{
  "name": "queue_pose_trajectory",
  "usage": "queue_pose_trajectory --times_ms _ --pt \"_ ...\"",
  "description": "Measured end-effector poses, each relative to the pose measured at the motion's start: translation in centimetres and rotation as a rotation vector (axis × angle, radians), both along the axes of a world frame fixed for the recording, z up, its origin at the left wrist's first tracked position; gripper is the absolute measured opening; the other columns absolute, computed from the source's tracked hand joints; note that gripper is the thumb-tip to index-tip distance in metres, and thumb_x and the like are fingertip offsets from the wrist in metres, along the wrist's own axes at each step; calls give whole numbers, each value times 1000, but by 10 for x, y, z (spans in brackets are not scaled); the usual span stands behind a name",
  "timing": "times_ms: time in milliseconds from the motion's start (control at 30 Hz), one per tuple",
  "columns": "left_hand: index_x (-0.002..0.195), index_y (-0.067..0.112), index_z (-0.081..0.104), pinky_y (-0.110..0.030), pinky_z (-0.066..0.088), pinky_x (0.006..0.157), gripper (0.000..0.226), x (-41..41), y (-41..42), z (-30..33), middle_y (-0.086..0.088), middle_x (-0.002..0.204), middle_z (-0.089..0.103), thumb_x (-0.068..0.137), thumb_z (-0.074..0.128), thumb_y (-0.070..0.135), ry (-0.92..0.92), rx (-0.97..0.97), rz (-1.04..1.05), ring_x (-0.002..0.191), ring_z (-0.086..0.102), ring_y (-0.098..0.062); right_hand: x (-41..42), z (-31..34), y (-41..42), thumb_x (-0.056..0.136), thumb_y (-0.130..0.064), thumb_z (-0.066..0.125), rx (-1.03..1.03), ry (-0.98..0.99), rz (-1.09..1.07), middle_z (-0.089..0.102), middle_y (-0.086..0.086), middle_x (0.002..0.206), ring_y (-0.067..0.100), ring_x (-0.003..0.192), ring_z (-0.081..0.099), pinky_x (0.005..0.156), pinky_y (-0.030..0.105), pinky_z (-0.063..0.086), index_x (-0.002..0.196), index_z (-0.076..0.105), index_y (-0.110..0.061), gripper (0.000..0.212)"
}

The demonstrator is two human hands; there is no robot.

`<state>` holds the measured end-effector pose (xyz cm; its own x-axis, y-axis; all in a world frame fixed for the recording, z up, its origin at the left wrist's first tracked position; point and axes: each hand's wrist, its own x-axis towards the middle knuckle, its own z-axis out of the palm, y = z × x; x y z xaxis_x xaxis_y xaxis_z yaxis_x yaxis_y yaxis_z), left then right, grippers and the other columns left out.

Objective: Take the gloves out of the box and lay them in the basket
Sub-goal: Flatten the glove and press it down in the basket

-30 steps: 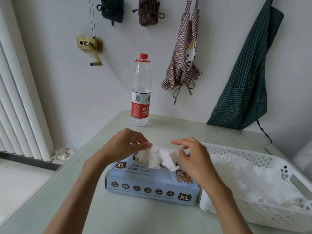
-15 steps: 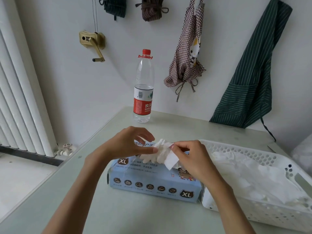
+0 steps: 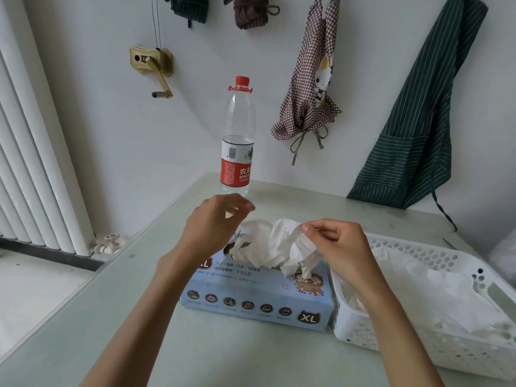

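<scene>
A light blue glove box (image 3: pixel 257 300) marked XL lies on the table in front of me. A crumpled bunch of white gloves (image 3: pixel 268 247) sticks up out of its top opening. My right hand (image 3: pixel 337 250) pinches the upper right edge of that bunch between thumb and fingers. My left hand (image 3: pixel 215 222) hovers over the box's left end with loosely bent fingers, apart from the gloves and holding nothing. A white perforated basket (image 3: pixel 360 328) stands against the box's right side, with several white gloves (image 3: pixel 435 289) lying in it.
A water bottle (image 3: pixel 237 141) with a red cap and label stands behind the box near the wall. Aprons hang on the wall above the pale green table (image 3: pixel 111 317). A radiator (image 3: pixel 36 177) lines the left side.
My left hand has let go of the gloves and lifted away. My right hand has pulled the bunch higher and to the right while pinching it.
</scene>
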<state>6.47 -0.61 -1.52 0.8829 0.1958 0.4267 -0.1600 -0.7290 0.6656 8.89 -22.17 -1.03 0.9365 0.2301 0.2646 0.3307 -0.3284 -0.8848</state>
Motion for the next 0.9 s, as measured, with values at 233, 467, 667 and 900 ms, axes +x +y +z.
queue_pose_trajectory --times_ms 233,467,667,900 --pt "140 31 34 -40 26 110 88 -3 -18 -3 7 148 35 67 77 53 155 166 42 136 26 -16 -3 -2 6 91 -25 62 -1 14 11 73 -10 76 -4 72 66 60 5 45 87 69 -21 9" --pt "147 31 22 -46 14 115 94 3 2 -15 5 157 14 72 78 42 344 251 54 142 7 -21 -2 9 -1 91 -29 61 58 0 -67 73 -6 76 3 71 67 61 12 47 90 68 -22 9" --pt "146 30 27 -45 17 113 88 5 3 -20 4 156 17 74 75 38 320 291 53 142 8 -22 4 15 -15 92 -28 60 201 21 -188 68 -2 69 12 66 59 59 18 45 83 65 -23 12" --pt "128 33 51 -38 36 105 64 -1 1 -2 7 141 46 72 65 59 155 -6 -60 128 40 -11 4 15 -17 92 -30 60 143 24 -98 64 23 71 21 67 55 68 33 45 84 66 -23 12"
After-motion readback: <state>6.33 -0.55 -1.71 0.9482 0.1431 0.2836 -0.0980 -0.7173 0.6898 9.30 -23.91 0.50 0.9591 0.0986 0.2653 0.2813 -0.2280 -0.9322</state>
